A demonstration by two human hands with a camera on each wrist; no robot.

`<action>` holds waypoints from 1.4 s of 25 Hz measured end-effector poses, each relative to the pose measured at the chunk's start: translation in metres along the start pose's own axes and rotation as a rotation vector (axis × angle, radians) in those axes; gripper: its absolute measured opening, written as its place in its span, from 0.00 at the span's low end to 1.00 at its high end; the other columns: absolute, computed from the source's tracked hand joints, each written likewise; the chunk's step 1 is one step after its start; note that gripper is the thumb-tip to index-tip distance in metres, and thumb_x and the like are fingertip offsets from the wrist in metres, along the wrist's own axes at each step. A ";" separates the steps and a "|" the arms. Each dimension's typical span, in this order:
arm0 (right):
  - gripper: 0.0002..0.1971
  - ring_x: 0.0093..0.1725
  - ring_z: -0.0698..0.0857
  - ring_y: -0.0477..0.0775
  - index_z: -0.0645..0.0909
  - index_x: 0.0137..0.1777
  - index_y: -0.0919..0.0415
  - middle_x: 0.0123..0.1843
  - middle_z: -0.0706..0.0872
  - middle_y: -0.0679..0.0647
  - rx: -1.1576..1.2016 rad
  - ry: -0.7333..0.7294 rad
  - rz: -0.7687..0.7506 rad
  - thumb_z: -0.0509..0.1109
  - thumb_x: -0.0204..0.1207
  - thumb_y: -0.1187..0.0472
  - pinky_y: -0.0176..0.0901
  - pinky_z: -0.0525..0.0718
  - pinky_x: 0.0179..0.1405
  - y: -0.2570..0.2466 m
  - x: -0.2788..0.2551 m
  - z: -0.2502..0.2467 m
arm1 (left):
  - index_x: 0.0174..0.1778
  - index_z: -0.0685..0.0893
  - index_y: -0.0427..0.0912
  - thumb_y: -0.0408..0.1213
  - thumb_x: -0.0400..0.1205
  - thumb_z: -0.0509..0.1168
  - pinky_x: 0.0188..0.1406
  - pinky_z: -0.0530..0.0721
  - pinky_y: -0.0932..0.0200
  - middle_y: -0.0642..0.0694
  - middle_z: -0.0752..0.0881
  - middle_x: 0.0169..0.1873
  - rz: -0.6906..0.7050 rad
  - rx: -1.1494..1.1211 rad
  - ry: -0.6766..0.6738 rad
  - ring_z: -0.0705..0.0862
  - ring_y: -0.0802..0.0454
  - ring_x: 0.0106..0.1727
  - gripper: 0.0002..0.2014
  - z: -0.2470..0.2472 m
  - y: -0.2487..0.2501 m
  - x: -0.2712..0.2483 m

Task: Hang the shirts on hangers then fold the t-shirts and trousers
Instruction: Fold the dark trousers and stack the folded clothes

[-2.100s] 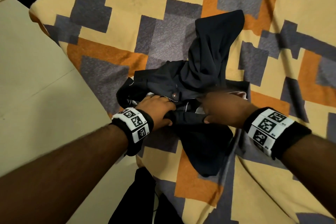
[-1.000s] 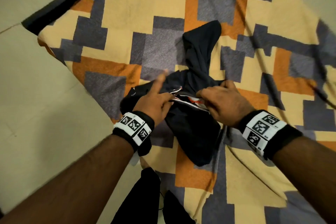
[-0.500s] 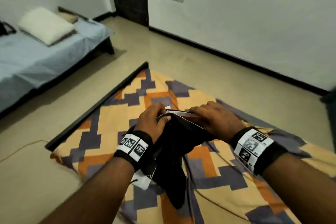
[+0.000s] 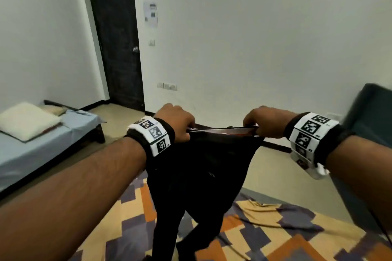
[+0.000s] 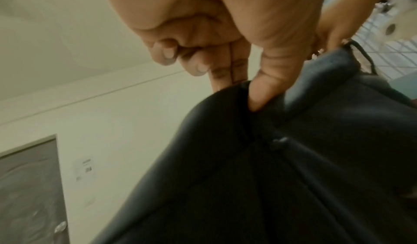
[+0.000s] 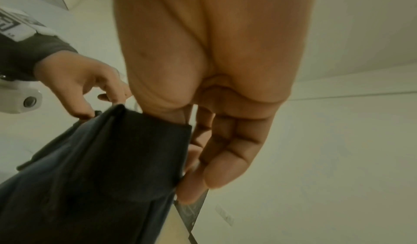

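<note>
Hanging trousers [image 4: 197, 178] — waistband level, legs down

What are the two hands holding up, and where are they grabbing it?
Dark trousers. The left hand and the right hand each pinch one end of the waistband, stretched between them; the legs hang down over the patterned bedsheet.

item: dark navy-black cloth trousers [image 4: 201, 176] | state: I see them lifted, waistband pulled taut and level | pose: both legs hang straight down | place: above the orange, yellow and grey patterned sheet [image 4: 265, 237]
</note>
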State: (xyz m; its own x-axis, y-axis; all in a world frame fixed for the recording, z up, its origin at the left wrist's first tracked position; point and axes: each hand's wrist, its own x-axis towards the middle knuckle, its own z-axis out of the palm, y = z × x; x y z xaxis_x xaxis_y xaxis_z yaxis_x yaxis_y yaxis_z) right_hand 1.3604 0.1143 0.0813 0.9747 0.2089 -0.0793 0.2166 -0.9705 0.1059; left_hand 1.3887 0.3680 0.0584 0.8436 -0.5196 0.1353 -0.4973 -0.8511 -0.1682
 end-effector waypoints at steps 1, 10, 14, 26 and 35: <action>0.12 0.50 0.84 0.56 0.85 0.49 0.52 0.48 0.86 0.51 -0.028 -0.002 -0.016 0.64 0.73 0.67 0.50 0.84 0.51 0.002 -0.002 -0.014 | 0.56 0.81 0.54 0.43 0.78 0.64 0.48 0.71 0.56 0.46 0.82 0.53 0.008 0.019 -0.006 0.81 0.41 0.56 0.11 -0.010 0.009 0.001; 0.19 0.48 0.89 0.56 0.68 0.69 0.31 0.55 0.82 0.38 0.223 -0.171 -0.136 0.62 0.79 0.48 0.50 0.87 0.54 0.023 -0.033 -0.043 | 0.55 0.89 0.44 0.20 0.75 0.63 0.58 0.81 0.55 0.48 0.87 0.52 0.289 -0.311 -0.019 0.83 0.51 0.54 0.19 -0.065 0.013 0.002; 0.37 0.57 0.85 0.56 0.64 0.72 0.28 0.65 0.79 0.46 0.474 -0.316 -0.248 0.73 0.71 0.62 0.57 0.87 0.57 0.005 -0.027 -0.013 | 0.54 0.87 0.44 0.27 0.74 0.63 0.52 0.80 0.60 0.53 0.82 0.46 0.331 -0.102 -0.063 0.80 0.52 0.49 0.16 -0.089 0.013 -0.014; 0.43 0.48 0.89 0.53 0.55 0.80 0.35 0.74 0.70 0.48 0.753 -0.248 -0.219 0.72 0.74 0.68 0.57 0.91 0.43 -0.075 0.007 0.003 | 0.47 0.85 0.48 0.54 0.69 0.56 0.38 0.74 0.68 0.60 0.76 0.39 0.353 0.004 0.027 0.75 0.67 0.37 0.20 -0.116 -0.060 -0.058; 0.22 0.46 0.89 0.58 0.77 0.60 0.54 0.64 0.78 0.51 1.001 -0.331 -0.200 0.65 0.73 0.80 0.60 0.90 0.44 -0.131 0.043 -0.005 | 0.47 0.83 0.48 0.62 0.72 0.65 0.43 0.73 0.74 0.62 0.75 0.42 0.370 -0.100 -0.065 0.75 0.66 0.41 0.21 -0.058 -0.153 -0.099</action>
State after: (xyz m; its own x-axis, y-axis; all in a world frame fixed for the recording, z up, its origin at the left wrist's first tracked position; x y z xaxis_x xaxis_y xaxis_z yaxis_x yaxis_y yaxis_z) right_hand 1.3741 0.2507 0.0696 0.8306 0.4782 -0.2853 0.0809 -0.6106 -0.7878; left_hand 1.3698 0.5455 0.1278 0.6127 -0.7901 0.0202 -0.7853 -0.6115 -0.0970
